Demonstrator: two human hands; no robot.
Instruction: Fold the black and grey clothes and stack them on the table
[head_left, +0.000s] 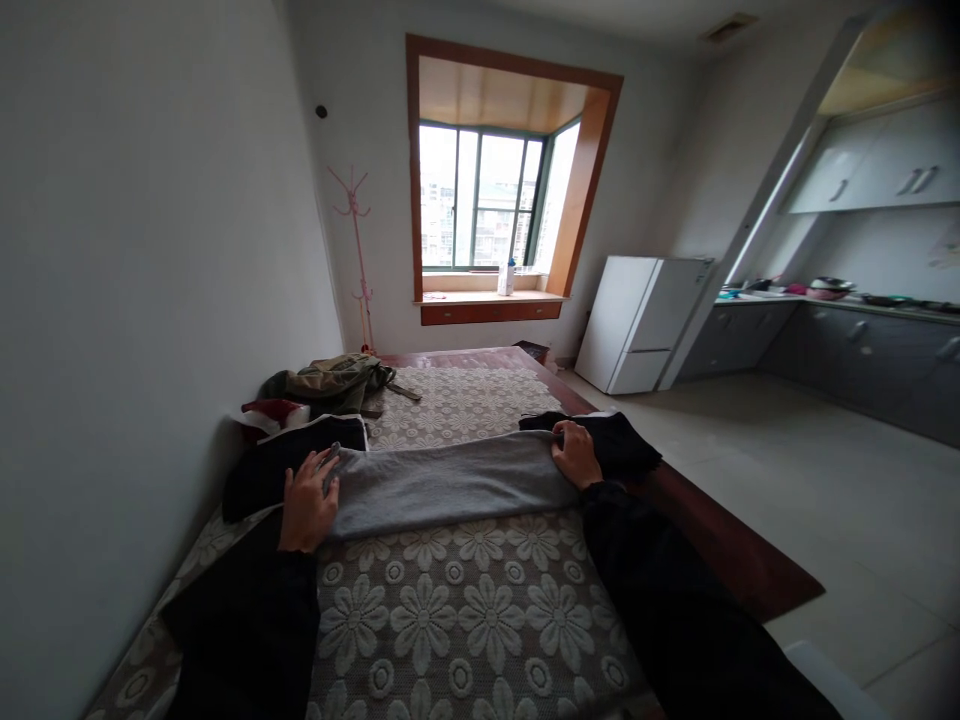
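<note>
A grey garment (pixel 450 485), folded into a long flat strip, lies across the patterned tablecloth (pixel 450 620) in front of me. At its left end is my left hand (pixel 309 500), fingers stretched and slightly apart against the fabric edge. My right hand (pixel 576 455) has its fingers curled over the far right corner, gripping the fabric. Beyond my left hand rests a folded black garment (pixel 277 465). Another dark garment (pixel 622 445) lies just past my right hand. What kind of garment the grey one is, I cannot tell.
A backpack (pixel 330 380) and a red-and-white packet (pixel 274 415) sit at the table's far left, near the wall. The table's reddish edge (pixel 735 540) runs along the right. Farther back stand a pink coat rack (pixel 360 255) and a white refrigerator (pixel 645 320).
</note>
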